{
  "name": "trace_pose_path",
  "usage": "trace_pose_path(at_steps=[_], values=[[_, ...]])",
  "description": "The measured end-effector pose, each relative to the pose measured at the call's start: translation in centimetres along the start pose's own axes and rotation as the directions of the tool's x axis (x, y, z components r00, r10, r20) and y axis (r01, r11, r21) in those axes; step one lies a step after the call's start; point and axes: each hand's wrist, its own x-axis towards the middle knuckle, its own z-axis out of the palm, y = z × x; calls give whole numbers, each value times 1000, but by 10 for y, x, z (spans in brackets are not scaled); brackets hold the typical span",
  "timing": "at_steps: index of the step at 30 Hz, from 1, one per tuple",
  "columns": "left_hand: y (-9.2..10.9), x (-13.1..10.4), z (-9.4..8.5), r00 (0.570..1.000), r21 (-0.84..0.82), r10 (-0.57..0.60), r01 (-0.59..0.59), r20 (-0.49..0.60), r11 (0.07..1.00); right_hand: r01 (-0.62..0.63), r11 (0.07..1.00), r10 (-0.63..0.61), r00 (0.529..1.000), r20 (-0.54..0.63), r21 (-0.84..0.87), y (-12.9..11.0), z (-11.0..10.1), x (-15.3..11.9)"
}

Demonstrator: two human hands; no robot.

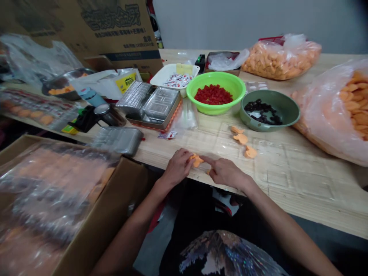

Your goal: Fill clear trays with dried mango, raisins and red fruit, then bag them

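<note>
Near the front edge of the wooden table, my left hand (178,165) grips an orange piece (196,161) between thumb and fingers. The index finger of my right hand (225,171) points at the right side of that piece and touches it; its other fingers are curled, and a bit of orange shows beneath them. Beyond my right hand, several orange pieces (240,138) lie by a clear plastic tray (293,165). A bright green bowl (215,109) holds small red pieces (213,94). Dark pieces (263,109) lie in a dull green bowl (283,124).
Bags of orange pieces (281,59) (324,111) stand at the right. Stacked clear trays (161,102), a white basket (161,78) of packets and a metal cup (109,114) are left of centre. An open carton (97,214) of packed trays fills the lower left.
</note>
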Motion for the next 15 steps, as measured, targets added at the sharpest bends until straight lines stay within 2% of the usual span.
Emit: trace_pose_path(at_steps=[2, 4, 5, 6, 8, 9, 10, 11, 13, 14, 15], values=[[3, -4, 0, 999, -12, 21, -22, -36, 1000, -81, 961, 122, 982, -145, 264, 18, -2, -1], [14, 0, 7, 987, -84, -82, 71, -137, 994, -124, 811, 326, 907, -266, 571, 34, 1, 2], [22, 6, 13, 971, -187, -171, 139, -166, 972, -104, 706, 413, 864, -288, 701, 40, 4, 5], [31, 15, 21, 953, -326, -263, 205, -147, 923, -58, 600, 468, 834, -292, 798, 43, 7, 7], [50, 35, 38, 927, -602, -376, 300, -2, 740, 28, 457, 481, 833, -274, 889, 45, 14, 10], [57, 46, 45, 917, -694, -392, 326, 68, 642, 40, 457, 456, 847, -272, 888, 44, 16, 9], [62, 57, 51, 912, -750, -396, 335, 106, 571, 34, 515, 427, 856, -291, 856, 44, 16, 7], [65, 67, 56, 912, -778, -395, 329, 115, 535, 16, 616, 400, 855, -330, 788, 46, 14, 1], [64, 84, 57, 920, -781, -375, 315, 112, 539, -71, 837, 353, 828, -437, 542, 54, 4, -14], [61, 91, 56, 930, -762, -346, 315, 127, 566, -147, 907, 341, 805, -485, 394, 60, -3, -23], [57, 98, 54, 941, -734, -303, 314, 154, 602, -237, 937, 340, 787, -515, 255, 66, -10, -32]])
